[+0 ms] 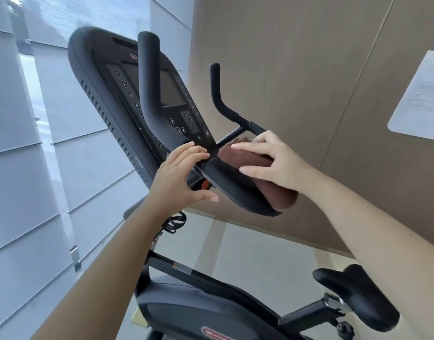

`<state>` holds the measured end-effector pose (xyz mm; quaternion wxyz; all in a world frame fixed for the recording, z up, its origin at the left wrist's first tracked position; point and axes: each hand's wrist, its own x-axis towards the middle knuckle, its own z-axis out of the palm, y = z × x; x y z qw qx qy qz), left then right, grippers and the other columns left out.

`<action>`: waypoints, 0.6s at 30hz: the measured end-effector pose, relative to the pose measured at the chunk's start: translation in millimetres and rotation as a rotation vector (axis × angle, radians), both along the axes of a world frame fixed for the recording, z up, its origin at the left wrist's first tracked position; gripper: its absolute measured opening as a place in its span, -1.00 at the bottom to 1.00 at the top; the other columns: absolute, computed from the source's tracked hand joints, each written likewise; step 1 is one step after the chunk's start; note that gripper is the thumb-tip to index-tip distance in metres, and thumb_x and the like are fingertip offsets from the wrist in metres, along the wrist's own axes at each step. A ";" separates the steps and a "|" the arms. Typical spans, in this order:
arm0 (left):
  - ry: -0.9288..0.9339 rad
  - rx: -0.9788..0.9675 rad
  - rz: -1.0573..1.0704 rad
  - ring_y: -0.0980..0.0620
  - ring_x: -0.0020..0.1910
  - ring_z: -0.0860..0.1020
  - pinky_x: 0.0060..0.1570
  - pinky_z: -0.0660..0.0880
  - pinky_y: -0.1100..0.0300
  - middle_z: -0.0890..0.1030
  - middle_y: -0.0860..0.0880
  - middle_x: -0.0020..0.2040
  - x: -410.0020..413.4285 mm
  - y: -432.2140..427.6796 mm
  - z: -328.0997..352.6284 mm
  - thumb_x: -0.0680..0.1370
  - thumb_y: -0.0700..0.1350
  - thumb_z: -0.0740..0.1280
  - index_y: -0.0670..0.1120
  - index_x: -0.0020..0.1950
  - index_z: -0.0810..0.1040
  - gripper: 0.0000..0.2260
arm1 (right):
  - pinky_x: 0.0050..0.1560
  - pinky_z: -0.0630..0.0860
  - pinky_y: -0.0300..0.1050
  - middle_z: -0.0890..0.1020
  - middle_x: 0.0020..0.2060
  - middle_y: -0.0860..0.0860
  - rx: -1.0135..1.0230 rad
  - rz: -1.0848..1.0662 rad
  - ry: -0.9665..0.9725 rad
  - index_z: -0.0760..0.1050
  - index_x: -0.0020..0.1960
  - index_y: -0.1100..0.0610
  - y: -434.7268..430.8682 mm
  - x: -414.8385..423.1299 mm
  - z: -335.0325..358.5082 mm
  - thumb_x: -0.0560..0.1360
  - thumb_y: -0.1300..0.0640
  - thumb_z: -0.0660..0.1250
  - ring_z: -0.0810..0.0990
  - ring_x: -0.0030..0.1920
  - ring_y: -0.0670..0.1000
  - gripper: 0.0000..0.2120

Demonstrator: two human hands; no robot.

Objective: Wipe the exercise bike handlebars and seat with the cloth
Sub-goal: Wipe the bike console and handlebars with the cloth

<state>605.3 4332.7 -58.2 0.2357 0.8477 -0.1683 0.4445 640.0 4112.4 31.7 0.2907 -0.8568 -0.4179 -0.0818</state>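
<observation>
From my remote seat, the closest thing I see is the black seat (355,298), low and to the right of the handlebars (230,184) and nearer to me than they are. My right forearm passes above it. The bike frame (186,271) runs from under the seat toward the post below the handlebars. A black bottle cage (174,222) hangs just beneath them, close behind my left wrist.

My left hand (181,177) is at the centre of the handlebars, where the bars join. Its fingers lie nearly straight across the top of the bar and the thumb is spread out below, so the hand rests there open rather than clenched.

My right hand (270,160) is on the right side of the handlebars, laid over the brown cloth (250,159). The fingers are spread and extended and the thumb reaches along the near edge, so the hand presses the cloth flat against the padded bar rather than gripping it. The cloth is draped over that right-hand pad, and a fold hangs off the pad's outer end.

Two black horns rise from the handlebars, the left one thick and the right one thinner. Behind them the console (105,77) tilts toward me, with a dark screen and rows of round buttons.

Beyond the handlebars to the right is a tan panelled wall (297,57) with a white notice (419,96) fixed to it. To their left are pale horizontal blinds (22,148).
</observation>
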 end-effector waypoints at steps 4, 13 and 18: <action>0.035 -0.033 0.035 0.08 0.38 0.21 0.31 0.20 0.04 0.45 0.02 0.27 -2.3 -5.9 0.9 0.21 0.52 0.19 -0.10 0.24 0.46 -0.15 | 0.22 0.18 -0.27 0.34 0.30 -0.15 0.002 0.030 0.055 0.40 0.26 -0.24 17.7 7.9 -21.1 0.46 -0.08 0.32 0.31 0.26 -0.17 -0.62; 0.018 0.006 0.168 0.11 0.35 0.21 0.28 0.18 0.12 0.48 0.03 0.22 -9.3 -21.4 5.5 0.23 0.50 0.18 -0.08 0.21 0.49 -0.19 | 0.04 0.29 -0.54 0.42 0.04 -0.27 -0.002 0.153 -0.131 0.48 0.17 -0.22 -60.4 16.4 -51.3 0.41 0.08 0.41 0.45 0.04 -0.27 -0.62; 0.007 -0.002 0.247 0.03 0.31 0.30 0.21 0.26 0.14 0.52 0.03 0.16 -10.6 -32.5 10.5 0.21 0.50 0.21 -0.10 0.13 0.52 -0.21 | 0.02 0.27 -0.56 0.48 0.02 -0.13 0.018 0.205 -0.104 0.49 0.14 -0.24 -47.0 25.2 -19.2 0.40 0.08 0.42 0.44 0.00 -0.24 -0.63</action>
